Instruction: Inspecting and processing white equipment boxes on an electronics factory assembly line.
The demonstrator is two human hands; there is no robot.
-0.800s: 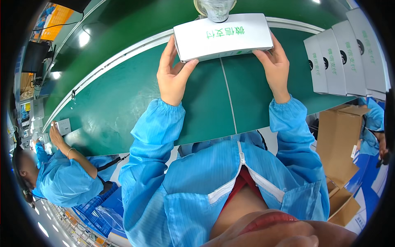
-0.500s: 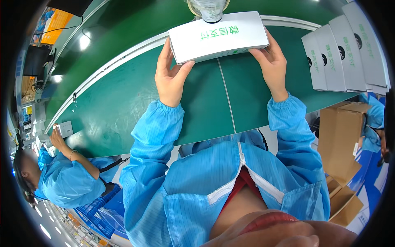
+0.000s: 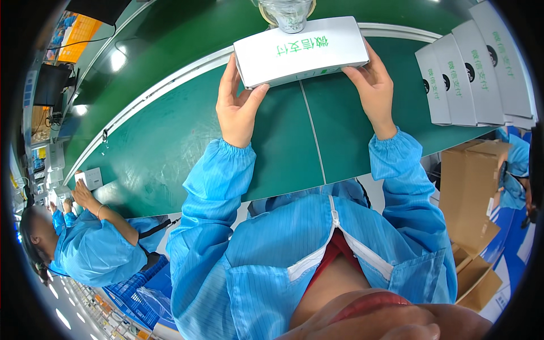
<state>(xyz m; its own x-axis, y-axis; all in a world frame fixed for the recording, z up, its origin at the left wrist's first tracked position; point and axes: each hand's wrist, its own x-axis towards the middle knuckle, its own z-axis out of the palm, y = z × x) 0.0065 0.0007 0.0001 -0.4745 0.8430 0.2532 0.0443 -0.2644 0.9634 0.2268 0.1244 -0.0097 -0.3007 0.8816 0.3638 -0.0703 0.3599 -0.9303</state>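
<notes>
Between my two hands is a white carton (image 3: pixel 300 54) with green print on its top, over the far part of the green work table (image 3: pixel 283 136). My left hand (image 3: pixel 238 107) grips its left end, thumb on the near lower edge. At the right end my right hand (image 3: pixel 374 90) holds it the same way, fingers round the far corner. A roll of clear tape (image 3: pixel 289 12) stands just beyond the carton, partly hidden by it. The carton's underside is out of sight.
Several white cartons (image 3: pixel 462 79) stand stacked at the right end of the table. Below them is an open brown cardboard box (image 3: pixel 467 192). At left, a co-worker in blue (image 3: pixel 102 249) handles a small white box (image 3: pixel 90 178). A white rail (image 3: pixel 170 76) runs along the far side.
The carton stays almost in place between my hands, with only a very slight shift. At left, the co-worker's hand and the small white box have moved a little.
</notes>
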